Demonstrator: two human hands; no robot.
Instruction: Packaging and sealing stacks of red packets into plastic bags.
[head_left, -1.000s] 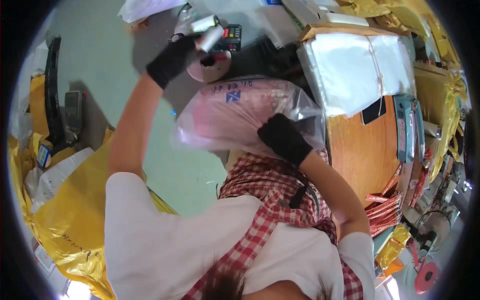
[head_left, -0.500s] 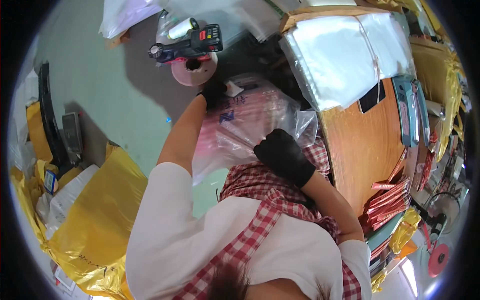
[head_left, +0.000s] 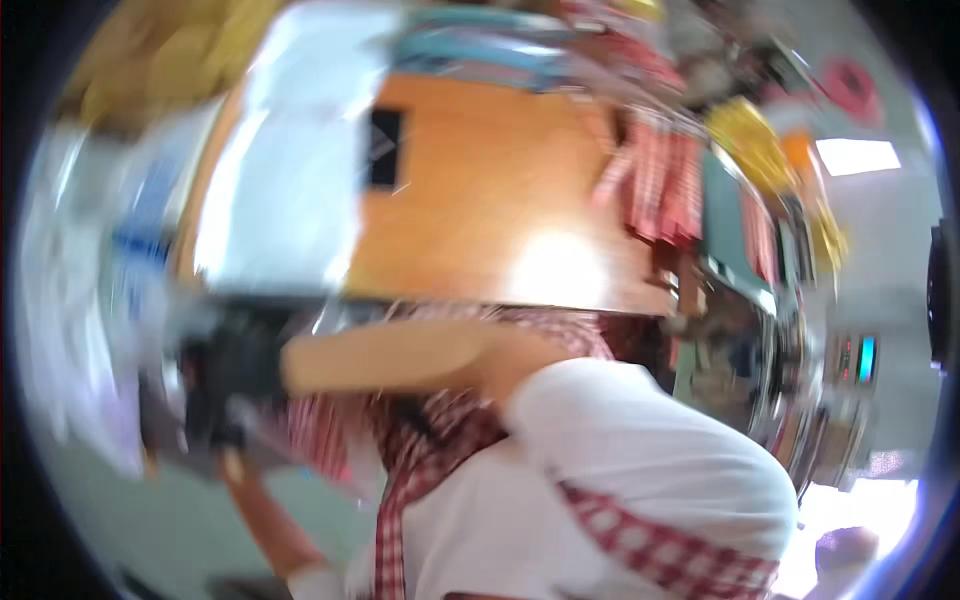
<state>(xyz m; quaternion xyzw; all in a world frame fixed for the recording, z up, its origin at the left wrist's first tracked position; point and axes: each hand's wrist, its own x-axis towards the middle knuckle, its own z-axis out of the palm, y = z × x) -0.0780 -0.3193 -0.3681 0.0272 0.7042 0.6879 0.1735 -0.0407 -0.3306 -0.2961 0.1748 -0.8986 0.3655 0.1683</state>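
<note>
Both of my hands wear black gloves and are smeared by motion at the left. My right forearm crosses in front of me along the table edge, ending in my right hand (head_left: 248,355). Just below it, close by, is my left hand (head_left: 214,425), with its forearm coming from the lower left. Beside the hands shows the plastic bag with pinkish-red striped contents (head_left: 318,438), low against my red checked apron (head_left: 440,435). Whether either hand grips the bag is blurred.
Ahead is a wooden table (head_left: 480,190) with a stack of clear plastic bags (head_left: 290,190) and a dark phone (head_left: 386,148). A blue-green tool (head_left: 480,50) lies at its far side. Bundled red packets (head_left: 660,175) lie at the right.
My view has swung to the right, so the table now lies ahead. My right hand has moved across to the left, close to my left hand. The cordless tool has left view.
</note>
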